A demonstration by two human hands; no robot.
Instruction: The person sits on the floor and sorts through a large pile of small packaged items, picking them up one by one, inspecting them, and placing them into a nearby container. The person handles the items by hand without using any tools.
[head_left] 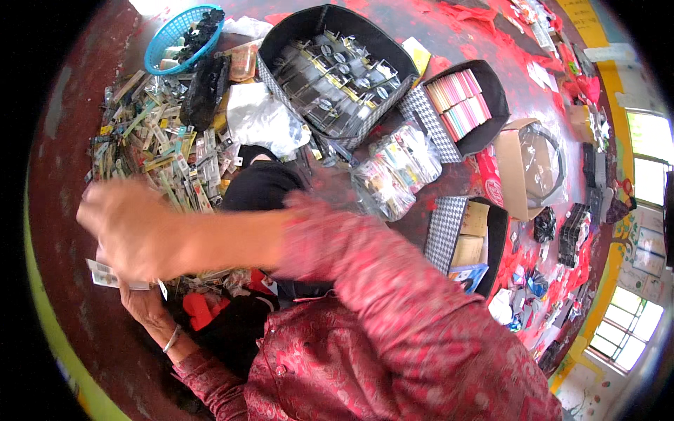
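My right arm reaches across to the left, and my right hand [130,228] is smeared by motion above my left hand; its fingers cannot be made out. Lower down, my left hand [144,305], with a bracelet at the wrist, grips a flat white packet [105,274] with dark print. The right hand hides part of that packet. Beyond my hands lies a large heap of small, narrow clear packets [165,140], spread over the dark red floor. Beside my lap is a bright red piece [203,311], partly covered.
A patterned black bin [379,130] holds many clear packs. Nearby are a blue basket [156,52], white plastic bags [256,116], bagged bundles [400,168], a bin with pink and white packs [502,105], another with boxes [442,231], and a cardboard box [512,172].
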